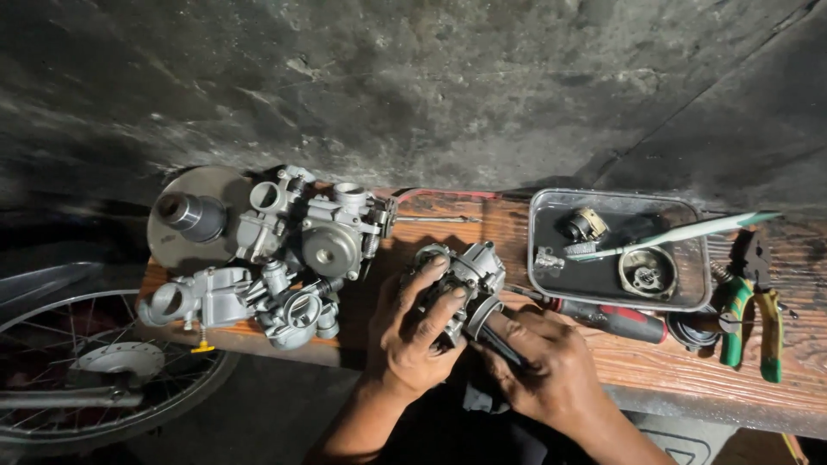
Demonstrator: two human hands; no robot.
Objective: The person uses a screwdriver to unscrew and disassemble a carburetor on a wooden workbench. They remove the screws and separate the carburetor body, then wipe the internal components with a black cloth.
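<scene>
- Carburetor (461, 280), grey cast metal, was held over the near edge of the wooden bench (689, 370), roughly at the bench's middle.
- Left hand (413, 331) was wrapped around the carburetor's left side, fingers curled over its top, gripping it firmly.
- Right hand (551, 366) was closed around a dark slender tool (500, 344); the tool's tip met the underside of the carburetor. Kind of tool could not be told, since the hand covered most of it.
- Two more carburetors (293, 258) lay clustered on the left part of the bench, touching each other, beside a round metal disc with a hub (185, 220).
- Clear plastic tray (543, 250) sat to the right of the held carburetor, with small metal parts inside; a toothbrush (680, 232) rested across its rim.
- Red-handled screwdriver (616, 319) lay just in front of the tray, near the right hand.
- Green-and-yellow pliers (754, 319) lay at the bench's right end, well apart from both hands.
- Spoked wheel (95, 379) showed at lower left, below the bench.
</scene>
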